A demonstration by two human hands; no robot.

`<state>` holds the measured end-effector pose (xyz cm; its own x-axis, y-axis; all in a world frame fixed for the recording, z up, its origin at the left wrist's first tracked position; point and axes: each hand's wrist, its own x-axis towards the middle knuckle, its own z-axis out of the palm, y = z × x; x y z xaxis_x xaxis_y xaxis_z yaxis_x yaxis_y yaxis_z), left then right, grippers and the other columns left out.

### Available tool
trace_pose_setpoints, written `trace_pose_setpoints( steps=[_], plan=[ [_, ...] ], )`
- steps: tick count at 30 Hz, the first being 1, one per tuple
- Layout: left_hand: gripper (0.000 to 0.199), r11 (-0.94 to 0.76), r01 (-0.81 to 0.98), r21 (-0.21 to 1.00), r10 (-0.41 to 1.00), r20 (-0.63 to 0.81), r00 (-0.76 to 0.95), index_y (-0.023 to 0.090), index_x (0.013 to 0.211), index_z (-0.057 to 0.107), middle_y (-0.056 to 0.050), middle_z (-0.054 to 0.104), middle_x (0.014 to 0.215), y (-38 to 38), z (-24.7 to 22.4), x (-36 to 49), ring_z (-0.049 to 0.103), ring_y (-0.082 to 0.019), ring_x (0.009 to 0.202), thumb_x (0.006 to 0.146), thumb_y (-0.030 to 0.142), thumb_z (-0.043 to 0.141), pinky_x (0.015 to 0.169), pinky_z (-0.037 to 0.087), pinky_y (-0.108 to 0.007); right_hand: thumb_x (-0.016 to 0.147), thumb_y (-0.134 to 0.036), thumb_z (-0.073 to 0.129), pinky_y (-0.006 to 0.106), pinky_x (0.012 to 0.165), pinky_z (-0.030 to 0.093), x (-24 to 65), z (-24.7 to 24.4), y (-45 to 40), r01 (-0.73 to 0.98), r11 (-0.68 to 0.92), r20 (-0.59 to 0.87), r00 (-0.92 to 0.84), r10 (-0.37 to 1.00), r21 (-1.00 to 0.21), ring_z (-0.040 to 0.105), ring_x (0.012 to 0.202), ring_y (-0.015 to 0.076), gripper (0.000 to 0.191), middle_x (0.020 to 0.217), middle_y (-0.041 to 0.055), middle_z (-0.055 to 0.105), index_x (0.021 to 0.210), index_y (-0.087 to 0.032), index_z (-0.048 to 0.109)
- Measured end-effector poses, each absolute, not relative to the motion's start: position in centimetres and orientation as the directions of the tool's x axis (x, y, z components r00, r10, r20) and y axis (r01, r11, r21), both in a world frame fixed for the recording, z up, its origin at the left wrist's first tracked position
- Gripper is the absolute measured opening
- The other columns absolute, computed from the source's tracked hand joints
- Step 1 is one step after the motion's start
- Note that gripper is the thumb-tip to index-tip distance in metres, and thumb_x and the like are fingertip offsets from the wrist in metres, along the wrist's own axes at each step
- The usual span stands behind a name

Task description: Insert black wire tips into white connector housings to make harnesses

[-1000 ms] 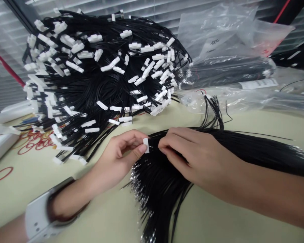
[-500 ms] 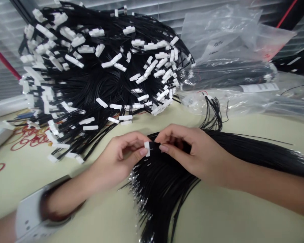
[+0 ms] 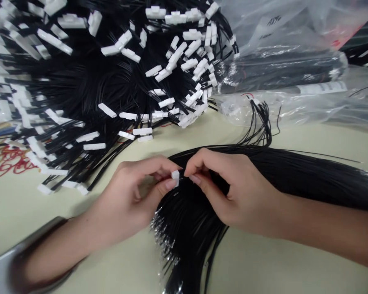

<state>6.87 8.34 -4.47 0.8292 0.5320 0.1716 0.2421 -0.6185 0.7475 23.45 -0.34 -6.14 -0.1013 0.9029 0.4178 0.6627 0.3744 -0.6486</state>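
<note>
- White plastic connector housing (image 3: 175, 178) — clamped in the left hand (image 3: 131, 192), between thumb and forefinger
- Right hand (image 3: 230, 190) — pinched shut on black wires (image 3: 294, 175), just beside the housing

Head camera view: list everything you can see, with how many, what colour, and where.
Wire pile: one heap of many wires, black with white connectors, upper left.
Loose wire bundle: one, black with silvery ends, under the hands.
Connector: one, white, between the hands.
Plastic bags: several, clear, upper right, holding black wires.
Rubber bands: several, red, on the table at far left.
Table: one, cream, under everything.
Wrist band: one, dark and blurred, on the left wrist, lower left.
Left hand: pinching the connector.
Right hand: fingertips pinching wire beside the connector.
</note>
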Motion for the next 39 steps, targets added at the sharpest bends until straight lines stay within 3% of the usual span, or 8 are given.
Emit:
trace_pose_setpoints(
  steps=[4,11,20,27,32,34,39],
  plan=[
    [0.010,-0.560,0.258,0.787,0.548,0.119,0.828,0.023,0.087,0.058,0.002,0.058,0.068,8.4,-4.5,7.1,0.055,-0.014,0.067,0.081,0.018,0.053,0.053,0.040,-0.022,0.077,-0.005,0.046,0.015,0.057,0.034,23.7,-6.1,-0.4,0.650,0.363,0.397,-0.102,0.912,-0.667,0.044,0.060,0.0030,0.014,0.069,-0.0061,0.051,0.085,-0.016,0.050],
    [0.008,-0.534,0.283,0.797,0.546,0.070,0.835,0.022,0.088,0.057,0.001,0.057,0.072,8.7,-4.6,7.1,0.053,-0.013,0.064,0.082,0.019,0.051,0.053,0.039,-0.023,0.077,-0.006,0.045,0.018,0.058,0.033,23.9,-6.2,-0.2,0.719,0.380,0.379,-0.174,0.909,-0.582,0.045,0.061,0.0043,0.014,0.073,-0.0070,0.053,0.084,-0.018,0.048],
    [0.011,-0.735,0.262,0.625,0.462,0.178,0.869,0.019,0.076,0.054,0.005,0.052,0.061,8.6,-4.3,7.0,0.044,-0.009,0.053,0.080,0.009,0.052,0.048,0.034,-0.020,0.081,-0.007,0.041,0.018,0.058,0.030,23.4,-6.1,0.1,0.742,0.410,0.393,-0.213,0.895,-0.531,0.041,0.060,0.0056,0.012,0.072,-0.0050,0.051,0.086,-0.018,0.045],
    [0.009,-0.535,0.265,0.802,0.530,0.074,0.845,0.016,0.073,0.055,0.002,0.055,0.065,8.5,-3.9,7.3,0.049,-0.011,0.061,0.080,0.012,0.051,0.055,0.039,-0.022,0.078,-0.004,0.038,0.024,0.063,0.031,23.2,-6.4,0.1,0.763,0.421,0.380,-0.247,0.891,-0.491,0.044,0.067,0.0092,0.023,0.083,-0.0012,0.054,0.094,-0.019,0.046],
    [0.006,-0.423,0.263,0.867,0.608,0.056,0.792,0.014,0.081,0.056,0.000,0.055,0.068,8.4,-3.7,7.4,0.048,-0.012,0.062,0.080,0.019,0.053,0.058,0.039,-0.024,0.080,-0.013,0.038,0.021,0.055,0.033,24.4,-4.5,0.4,0.649,0.368,0.281,-0.239,0.930,-0.666,0.046,0.058,0.0079,0.020,0.071,-0.0016,0.055,0.099,-0.017,0.045],
    [0.009,-0.433,0.257,0.864,0.623,0.081,0.778,0.014,0.085,0.057,0.000,0.055,0.070,8.4,-3.5,7.4,0.049,-0.012,0.064,0.080,0.021,0.054,0.060,0.039,-0.024,0.080,-0.013,0.040,0.020,0.056,0.035,25.2,-3.2,0.2,0.634,0.373,0.251,-0.277,0.927,-0.677,0.048,0.058,0.0074,0.019,0.071,-0.0016,0.057,0.096,-0.017,0.047],
    [0.014,-0.480,0.237,0.844,0.650,0.161,0.743,0.014,0.087,0.062,-0.002,0.059,0.074,7.9,-2.1,7.5,0.053,-0.014,0.068,0.078,0.024,0.057,0.066,0.042,-0.027,0.078,-0.024,0.048,0.024,0.065,0.039,25.5,-0.9,-0.6,0.773,0.414,0.382,-0.240,0.893,-0.480,0.051,0.075,0.0116,0.017,0.084,0.0021,0.056,0.093,-0.017,0.051]
  ],
)
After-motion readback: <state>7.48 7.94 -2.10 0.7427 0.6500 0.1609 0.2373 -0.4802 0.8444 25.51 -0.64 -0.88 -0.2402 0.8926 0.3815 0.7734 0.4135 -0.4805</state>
